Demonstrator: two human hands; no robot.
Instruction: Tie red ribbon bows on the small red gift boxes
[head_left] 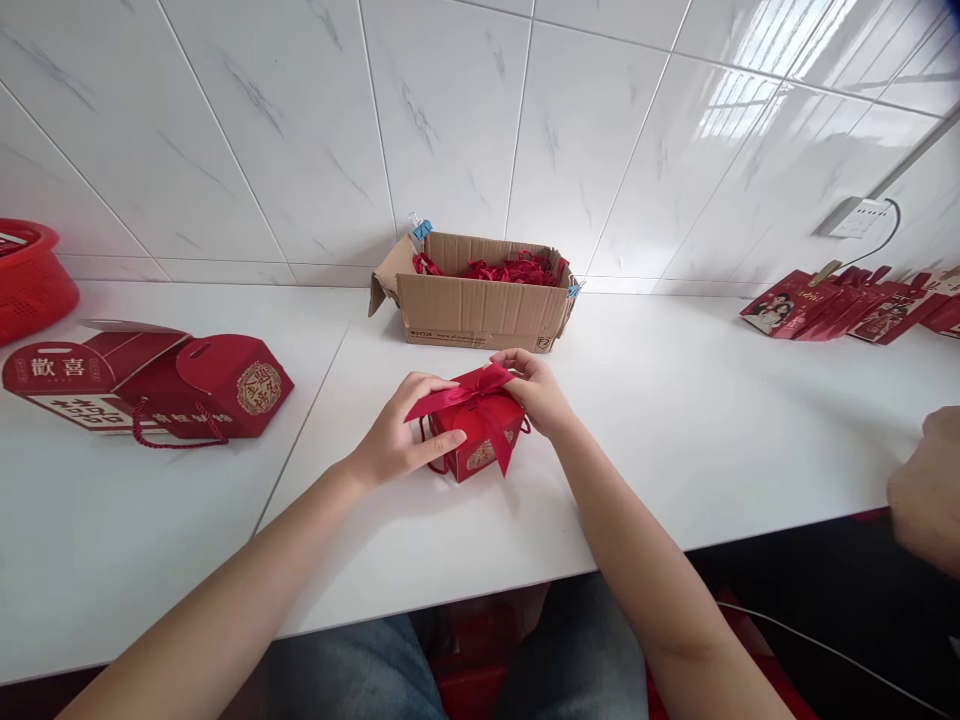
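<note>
On the white table in front of me stands a small red gift box (463, 462) with gold print, twisted cord handles and a red ribbon bow (491, 385) on top. My left hand (401, 425) grips the box from its left side, fingers over the ribbon's left tail and thumb across the front. My right hand (534, 388) is curled round the back right corner, its fingers against the bow and the box. One ribbon tail hangs down the front face. The right thumb is partly hidden.
Behind the gift box, a cardboard box (480, 308) holds red ribbons. Two larger red gift boxes (225, 385) stand left, near a red plastic basket (34, 285). Several red gift bags (806, 305) line the right back. Another person's hand (930, 490) is at the right edge.
</note>
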